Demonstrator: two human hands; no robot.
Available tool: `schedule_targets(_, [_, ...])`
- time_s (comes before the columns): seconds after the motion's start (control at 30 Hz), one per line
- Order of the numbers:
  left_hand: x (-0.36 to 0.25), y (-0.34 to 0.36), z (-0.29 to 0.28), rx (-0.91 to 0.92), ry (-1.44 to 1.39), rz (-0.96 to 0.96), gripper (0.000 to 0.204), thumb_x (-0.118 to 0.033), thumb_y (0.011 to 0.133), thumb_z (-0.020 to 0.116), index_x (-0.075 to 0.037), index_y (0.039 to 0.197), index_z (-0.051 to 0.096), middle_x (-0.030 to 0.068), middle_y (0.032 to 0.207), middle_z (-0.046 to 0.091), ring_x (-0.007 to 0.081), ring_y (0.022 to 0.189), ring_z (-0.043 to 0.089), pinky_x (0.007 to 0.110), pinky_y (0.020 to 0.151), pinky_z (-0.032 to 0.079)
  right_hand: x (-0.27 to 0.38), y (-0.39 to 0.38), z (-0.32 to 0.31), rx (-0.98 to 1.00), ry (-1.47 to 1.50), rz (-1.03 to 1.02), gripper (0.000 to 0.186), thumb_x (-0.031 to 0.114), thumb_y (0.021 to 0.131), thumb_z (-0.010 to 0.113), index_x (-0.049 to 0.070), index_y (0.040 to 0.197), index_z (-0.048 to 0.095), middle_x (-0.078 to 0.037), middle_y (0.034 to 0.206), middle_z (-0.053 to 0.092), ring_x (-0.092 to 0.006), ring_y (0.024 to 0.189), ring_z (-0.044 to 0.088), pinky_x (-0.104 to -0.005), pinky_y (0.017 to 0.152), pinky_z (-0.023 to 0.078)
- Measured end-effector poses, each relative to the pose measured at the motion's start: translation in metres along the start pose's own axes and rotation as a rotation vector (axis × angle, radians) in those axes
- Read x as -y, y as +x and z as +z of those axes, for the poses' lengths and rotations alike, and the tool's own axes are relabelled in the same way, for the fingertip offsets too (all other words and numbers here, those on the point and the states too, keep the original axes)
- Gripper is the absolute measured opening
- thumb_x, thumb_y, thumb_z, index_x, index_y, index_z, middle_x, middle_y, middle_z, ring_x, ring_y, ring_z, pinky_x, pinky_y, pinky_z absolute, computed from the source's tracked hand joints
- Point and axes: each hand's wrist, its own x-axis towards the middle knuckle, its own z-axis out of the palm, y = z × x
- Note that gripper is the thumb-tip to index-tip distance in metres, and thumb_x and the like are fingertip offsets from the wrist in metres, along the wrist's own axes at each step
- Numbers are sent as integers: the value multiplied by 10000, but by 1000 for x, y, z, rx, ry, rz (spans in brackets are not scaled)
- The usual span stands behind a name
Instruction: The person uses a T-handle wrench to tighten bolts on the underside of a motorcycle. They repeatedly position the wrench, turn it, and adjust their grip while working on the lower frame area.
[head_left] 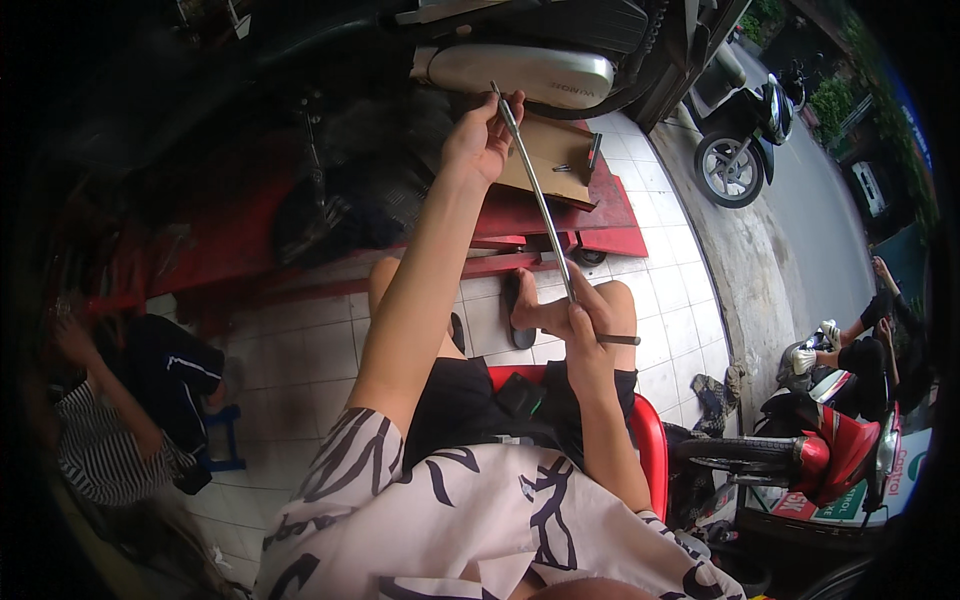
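Up by that silver cover (520,74), the left hand (478,148) is just pinching one end of a long metal tool (543,205), right hand (590,345) wrapped around the other.

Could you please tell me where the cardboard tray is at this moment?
In the head view, the cardboard tray sits on the red platform, just right of the left hand, partly behind the metal rod.

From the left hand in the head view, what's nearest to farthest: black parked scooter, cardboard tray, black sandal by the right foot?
From the left hand:
1. Cardboard tray: just to its right.
2. Black sandal: lower in the view.
3. Black parked scooter: outside, upper right.
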Motion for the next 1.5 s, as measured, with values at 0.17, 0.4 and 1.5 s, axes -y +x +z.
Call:
schedule_targets(0.17, [-21,53,9,-26,351,243,125,-99,948,501,-5,1015,547,124,993,649,234,927,660,336,776,578,-2,68,30,-13,112,37,512,12,863,385,-50,1372,390,34,661,398,-33,574,342,-199,501,296])
schedule_targets(0.4, [-32,91,21,-19,558,210,128,-71,907,549,-44,1032,541,97,998,663,226,894,671,342,729,576,13,128,43,-71,-81,59,474,3,886,391,-20,1357,430,36,651,383,-55,550,349,-215,481,303])
schedule_targets(1.5, [-37,100,25,131,741,240,131,-33,913,519,49,991,584,154,931,670,252,872,681,299,817,559,7,145,29,-81,-335,-71,429,-18,852,444,-35,1276,508,-18,602,479,-60,503,395,-237,465,336])
